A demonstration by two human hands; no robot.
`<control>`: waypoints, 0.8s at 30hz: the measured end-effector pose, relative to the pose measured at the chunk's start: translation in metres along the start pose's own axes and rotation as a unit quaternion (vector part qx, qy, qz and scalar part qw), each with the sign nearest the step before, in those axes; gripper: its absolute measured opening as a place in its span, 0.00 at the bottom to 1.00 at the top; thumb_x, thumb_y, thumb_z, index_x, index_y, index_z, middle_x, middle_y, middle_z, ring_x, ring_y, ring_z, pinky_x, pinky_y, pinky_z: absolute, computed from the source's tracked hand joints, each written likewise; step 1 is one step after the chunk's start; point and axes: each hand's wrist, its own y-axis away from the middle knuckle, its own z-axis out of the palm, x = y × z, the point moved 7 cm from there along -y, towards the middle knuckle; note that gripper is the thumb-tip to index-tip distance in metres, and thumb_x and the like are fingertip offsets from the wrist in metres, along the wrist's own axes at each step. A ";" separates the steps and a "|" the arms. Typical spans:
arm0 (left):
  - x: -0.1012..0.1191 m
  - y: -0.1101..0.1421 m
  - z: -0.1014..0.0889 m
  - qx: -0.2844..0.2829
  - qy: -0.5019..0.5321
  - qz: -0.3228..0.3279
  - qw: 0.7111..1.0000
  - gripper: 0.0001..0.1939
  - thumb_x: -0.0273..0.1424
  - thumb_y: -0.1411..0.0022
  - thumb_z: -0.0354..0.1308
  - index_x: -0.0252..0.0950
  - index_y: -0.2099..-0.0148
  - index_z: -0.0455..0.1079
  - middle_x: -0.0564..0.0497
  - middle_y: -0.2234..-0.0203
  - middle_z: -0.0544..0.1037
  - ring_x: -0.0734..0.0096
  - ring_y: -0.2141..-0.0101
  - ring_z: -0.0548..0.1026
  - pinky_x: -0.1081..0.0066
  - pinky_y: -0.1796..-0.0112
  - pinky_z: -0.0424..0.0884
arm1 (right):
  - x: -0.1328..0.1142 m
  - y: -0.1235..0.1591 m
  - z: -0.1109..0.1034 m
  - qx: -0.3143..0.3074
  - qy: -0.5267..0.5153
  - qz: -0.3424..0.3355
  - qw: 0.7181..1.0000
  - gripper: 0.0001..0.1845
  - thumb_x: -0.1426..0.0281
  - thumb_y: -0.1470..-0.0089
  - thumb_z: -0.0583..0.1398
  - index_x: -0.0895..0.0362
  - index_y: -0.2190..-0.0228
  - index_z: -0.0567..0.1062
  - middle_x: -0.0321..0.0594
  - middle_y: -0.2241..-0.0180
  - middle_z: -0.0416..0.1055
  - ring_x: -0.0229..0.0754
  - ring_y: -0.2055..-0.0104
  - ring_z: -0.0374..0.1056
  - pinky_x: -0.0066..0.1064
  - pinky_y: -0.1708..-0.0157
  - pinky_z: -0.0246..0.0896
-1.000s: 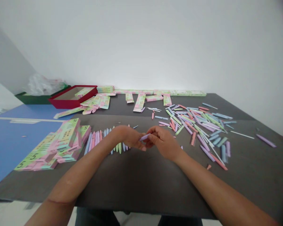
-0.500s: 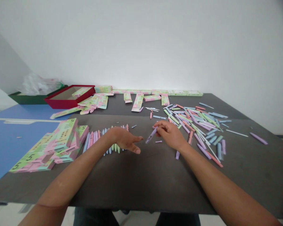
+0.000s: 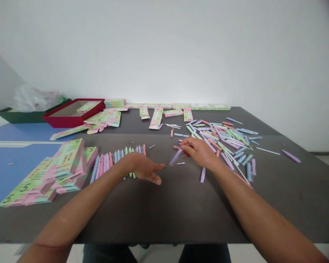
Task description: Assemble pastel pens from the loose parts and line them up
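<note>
My right hand pinches one end of a purple pen barrel, which slants down to the left just over the table. Close below it lies a small purple pen piece. To the left, my left hand is empty, its thumb and fingers apart, and hangs over a row of pastel pens. That hand and forearm hide part of the row. A heap of loose pen barrels, caps and thin white sticks spreads out beyond my right hand. Another purple pen part lies beside my right wrist.
Stacked pastel cartons stand at the left of the dark table. Flattened and closed cartons line the back near the wall. A red box and a green tray with plastic bags sit back left. One purple barrel lies far right.
The view has turned slightly to the right, so the table things sit further left. My right hand still holds the purple barrel, and my left hand stays spread and empty.
</note>
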 end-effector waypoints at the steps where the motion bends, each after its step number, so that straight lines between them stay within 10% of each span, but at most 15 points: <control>1: 0.001 0.001 0.000 -0.001 -0.001 -0.001 1.000 0.39 0.48 0.38 0.45 0.33 0.33 0.39 0.40 0.53 0.75 0.59 0.57 0.74 0.71 0.63 0.65 | 0.001 0.000 0.002 -0.009 -0.005 0.005 1.000 0.08 0.65 0.45 0.54 0.56 0.70 0.70 0.33 0.78 0.70 0.35 0.78 0.65 0.26 0.76 0.56; 10: 0.003 0.003 0.000 0.001 0.001 -0.011 1.000 0.39 0.47 0.38 0.46 0.33 0.33 0.39 0.39 0.53 0.75 0.59 0.57 0.74 0.71 0.62 0.66 | 0.010 -0.001 0.008 -0.039 -0.086 0.047 0.994 0.13 0.62 0.46 0.55 0.58 0.75 0.69 0.33 0.82 0.68 0.33 0.81 0.64 0.25 0.78 0.56; 16: 0.004 0.005 0.002 -0.004 -0.003 -0.022 1.000 0.39 0.47 0.38 0.46 0.34 0.33 0.39 0.38 0.52 0.74 0.57 0.57 0.74 0.69 0.63 0.66 | 0.028 -0.001 0.030 -0.074 -0.356 0.118 0.924 0.16 0.57 0.50 0.59 0.59 0.74 0.67 0.35 0.79 0.71 0.33 0.82 0.65 0.26 0.80 0.59; 24: 0.005 0.006 0.004 0.001 -0.016 -0.037 0.999 0.38 0.47 0.38 0.48 0.33 0.33 0.42 0.37 0.52 0.74 0.53 0.55 0.73 0.66 0.61 0.66 | 0.031 0.001 0.033 -0.069 -0.396 0.132 0.906 0.17 0.57 0.52 0.61 0.59 0.74 0.68 0.35 0.80 0.71 0.32 0.83 0.63 0.25 0.81 0.59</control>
